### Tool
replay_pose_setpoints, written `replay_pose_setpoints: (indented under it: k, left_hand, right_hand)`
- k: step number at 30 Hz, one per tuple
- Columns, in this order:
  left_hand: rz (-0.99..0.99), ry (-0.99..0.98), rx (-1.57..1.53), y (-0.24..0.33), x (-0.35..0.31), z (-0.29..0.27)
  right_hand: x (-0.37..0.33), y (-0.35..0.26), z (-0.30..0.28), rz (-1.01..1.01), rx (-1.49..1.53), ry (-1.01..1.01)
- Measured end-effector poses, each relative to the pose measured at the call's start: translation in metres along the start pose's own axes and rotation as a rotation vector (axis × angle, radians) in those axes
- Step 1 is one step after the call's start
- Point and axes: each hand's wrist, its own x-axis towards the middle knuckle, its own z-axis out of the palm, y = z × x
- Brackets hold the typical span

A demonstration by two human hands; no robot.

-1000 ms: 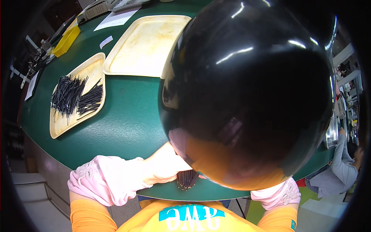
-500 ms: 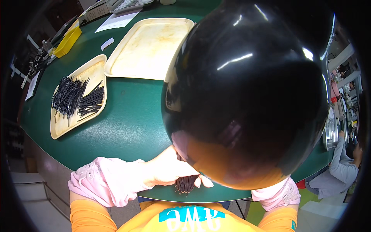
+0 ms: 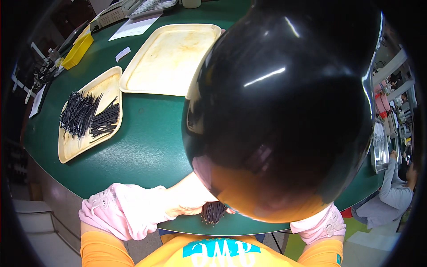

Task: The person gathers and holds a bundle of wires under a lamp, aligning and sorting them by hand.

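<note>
My left hand is closed round a bundle of thin black wires at the table's near edge. The bundle's pale-tipped lower ends stick out below the hand; its upper part is hidden. A large glossy black dome blocks the view above and to the right. My right forearm, in a pink cuff, runs up behind it, so the right hand is hidden. A fingertip shows beside the bundle, but I cannot tell whose hand it is. More black wires lie in two groups on a cream tray at left.
A larger cream tray lies on the green table behind the wire tray. Beyond are a yellow bin, paper slips and a grey device. At far right, a person in a grey sleeve sits near a metal tray.
My left hand has shifted slightly and now covers the upper part of the bundle. Fingers seen right of the bundle before are mostly hidden now. The dome sits slightly further left in view.
</note>
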Motion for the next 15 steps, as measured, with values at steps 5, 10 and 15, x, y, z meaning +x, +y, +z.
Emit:
replay_pose_setpoints:
  k: [5, 10, 15]
  left_hand:
    - [-0.022, -0.027, -0.018, -0.001, 0.007, -0.007]
    - [-0.023, -0.010, -0.008, 0.000, 0.005, -0.005]
    - [-0.041, -0.013, -0.013, -0.002, 0.008, -0.010]
  right_hand:
    - [0.004, 0.020, -0.030, 0.006, -0.089, -0.129]
    - [0.001, -0.002, -0.004, 0.001, -0.005, -0.025]
    - [0.001, -0.013, 0.005, 0.001, 0.050, 0.045]
